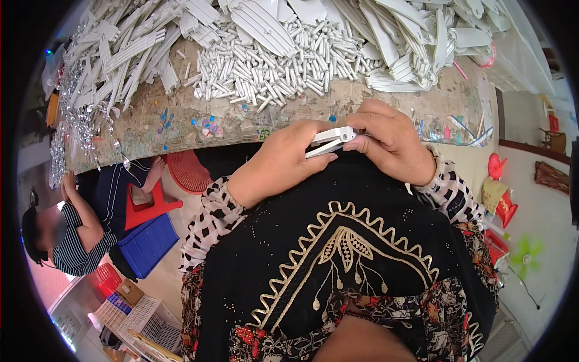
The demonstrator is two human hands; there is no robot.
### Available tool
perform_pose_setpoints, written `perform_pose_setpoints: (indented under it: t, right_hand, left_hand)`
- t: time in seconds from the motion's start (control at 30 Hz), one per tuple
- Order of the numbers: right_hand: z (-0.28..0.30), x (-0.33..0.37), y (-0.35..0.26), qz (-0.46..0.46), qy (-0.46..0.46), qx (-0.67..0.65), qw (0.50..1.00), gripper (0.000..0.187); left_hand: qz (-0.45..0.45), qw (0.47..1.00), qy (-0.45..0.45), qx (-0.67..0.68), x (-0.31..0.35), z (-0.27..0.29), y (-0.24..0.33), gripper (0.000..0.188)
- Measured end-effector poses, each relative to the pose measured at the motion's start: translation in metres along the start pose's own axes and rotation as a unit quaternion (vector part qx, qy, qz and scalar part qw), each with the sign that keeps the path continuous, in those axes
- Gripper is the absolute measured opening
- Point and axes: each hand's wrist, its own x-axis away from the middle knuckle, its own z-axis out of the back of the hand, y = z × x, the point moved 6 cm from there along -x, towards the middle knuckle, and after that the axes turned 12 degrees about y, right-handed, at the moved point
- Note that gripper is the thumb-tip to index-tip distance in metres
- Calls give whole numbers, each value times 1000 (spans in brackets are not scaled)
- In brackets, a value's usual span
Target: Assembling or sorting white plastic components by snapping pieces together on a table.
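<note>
My left hand (283,158) is closed round a pair of narrow white plastic pieces (332,136), held just past the table's near edge. The pieces meet at one end in a narrow V, and a small round hole shows at that joined end. Thumb and fingers of my right hand (391,143) pinch the same end; whether a small pin is between them is hidden. Beyond my hands, a heap of short white cylindrical pins (265,66) lies on the worn table (157,130).
Long ribbed white plastic pieces (136,51) are piled at the back left, flat curved ones (404,42) at the back right. Silver tinsel (90,130) hangs over the left edge. A person in a striped shirt (90,241) sits at the left near a blue crate (148,244).
</note>
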Motion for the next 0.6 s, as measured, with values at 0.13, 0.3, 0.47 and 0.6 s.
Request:
perform_pose_setpoints:
  t: [0.13, 0.3, 0.47, 0.6]
  right_hand:
    - [-1, 2, 7, -37, -20, -12, 999, 22]
    - [-11, -5, 50, -204, 8, -204, 957, 21]
    - [-26, -10, 82, -85, 71, 157, 981, 18]
    - [-47, -19, 76, -6, 91, 272, 958, 16]
  left_hand:
    - [42, 998, -35, -11, 6, -3, -7, 30]
    - [34, 997, -16, -73, 13, 6, -19, 28]
    - [67, 975, 18, -210, 24, 20, -44, 30]
    - [113, 948, 8, -298, 30, 21, -52, 26]
